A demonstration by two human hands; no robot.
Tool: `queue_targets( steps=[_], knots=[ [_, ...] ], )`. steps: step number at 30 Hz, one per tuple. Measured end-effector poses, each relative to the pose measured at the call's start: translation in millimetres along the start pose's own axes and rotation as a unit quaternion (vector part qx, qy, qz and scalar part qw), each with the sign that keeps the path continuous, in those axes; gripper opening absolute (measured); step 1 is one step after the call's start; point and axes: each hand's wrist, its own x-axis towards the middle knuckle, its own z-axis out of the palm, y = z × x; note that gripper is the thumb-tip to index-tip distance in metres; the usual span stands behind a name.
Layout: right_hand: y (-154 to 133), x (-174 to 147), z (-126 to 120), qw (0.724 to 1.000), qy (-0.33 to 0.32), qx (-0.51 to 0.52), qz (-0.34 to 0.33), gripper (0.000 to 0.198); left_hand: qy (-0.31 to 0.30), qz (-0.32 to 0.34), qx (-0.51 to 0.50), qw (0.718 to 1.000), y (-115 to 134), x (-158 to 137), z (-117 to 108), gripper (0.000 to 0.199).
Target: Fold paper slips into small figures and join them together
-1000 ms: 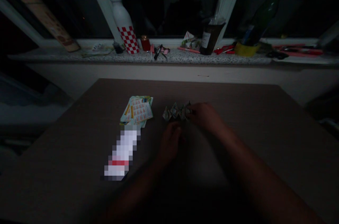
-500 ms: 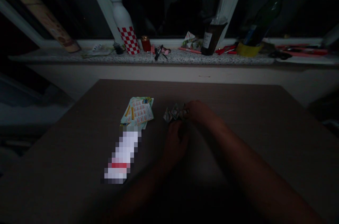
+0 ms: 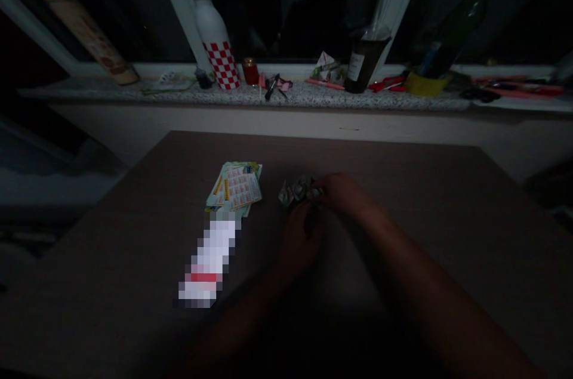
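Several small folded paper pieces (image 3: 299,188), printed and crumpled-looking with pointed tips, form a short row near the middle of the table. From the right, my right hand (image 3: 342,191) pinches the rightmost folded paper piece. My left hand (image 3: 301,234) is at the near side of the row, its fingers curled and touching the paper. Dim light and the fingers themselves hide much of the grip. To the left lies a fanned stack of printed paper slips (image 3: 237,187), mostly light green and white with rows of print.
A pixelated pale rectangle (image 3: 208,253) lies below the stack on the table (image 3: 403,170). On the granite windowsill (image 3: 170,92) behind stand a checkered bottle (image 3: 219,51), a red jar (image 3: 250,71), a dark labelled cup (image 3: 360,68), a yellow tape roll (image 3: 423,85) and a green bottle (image 3: 463,18).
The whole view has shifted slightly, moving things a little rightward. My hands stay at the folded paper pieces, whose middle one looks turned or rounder than before.
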Motion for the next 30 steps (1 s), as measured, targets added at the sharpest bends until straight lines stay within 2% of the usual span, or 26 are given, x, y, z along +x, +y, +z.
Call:
queue_targets(
  steps=[8,12,15,20,30],
  knots=[
    [29.9,-8.9,15.2,0.993,0.043,0.102,-0.029,0.028,-0.018,0.009,0.021,1.0,-0.5,3.6,-1.1,0.05],
    [37.0,-13.7,18.7,0.99,0.061,0.116,-0.052,0.028,-0.026,0.032,0.01,0.999,-3.9,3.5,-0.1,0.051],
    [36.0,-14.5,15.8,0.991,0.049,0.098,-0.075,0.026,-0.034,0.051,0.007,0.998,-4.2,2.5,-0.3,0.052],
    [29.1,-9.5,10.6,0.995,0.015,0.061,-0.077,0.02,-0.049,0.048,0.005,0.998,-1.6,2.5,-0.6,0.054],
    [4.8,1.4,12.9,0.999,-0.029,-0.028,-0.002,0.023,-0.074,0.04,0.024,0.996,-4.3,2.7,-0.1,0.056]
  ],
)
